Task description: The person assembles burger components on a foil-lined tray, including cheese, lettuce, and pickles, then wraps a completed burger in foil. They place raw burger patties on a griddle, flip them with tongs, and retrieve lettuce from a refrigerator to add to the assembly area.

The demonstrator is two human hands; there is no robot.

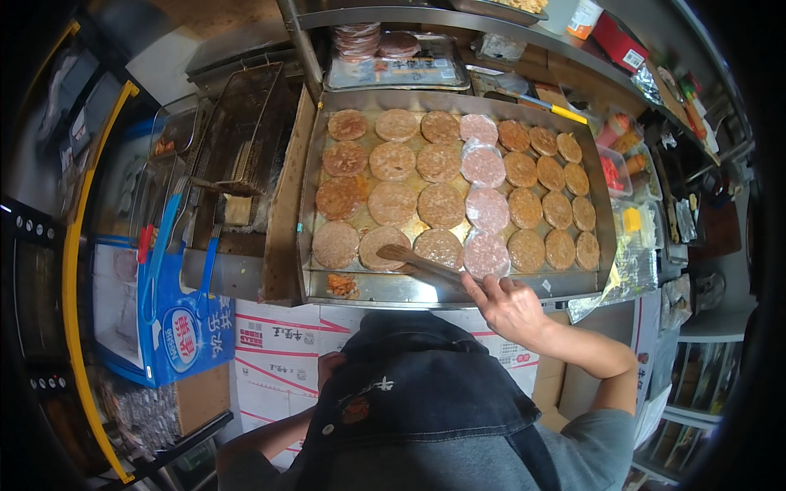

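Note:
My right hand (511, 307) grips the handle of a brown wooden spatula (430, 264) at the griddle's front edge. The spatula's blade overlaps a browned patty (377, 245) in the front row; whether it touches is unclear. Rows of round patties cover the flat griddle (408, 161). Most are brown, while one column of pale pink patties (485, 167) looks raw, with film or frost at some edges. Close to my fingers lies the front pink patty (486, 253). My left hand (331, 368) is down by the dark apron (417, 393), its fingers mostly hidden.
Left of the griddle stands a fryer with a wire basket (245, 129) and blue-handled tongs (163, 245). Behind, stacked patties (356, 42) sit on a tray (399, 72). A yellow-tipped tool (568, 114) crosses the back rim. Food scraps (342, 285) lie in the front trough.

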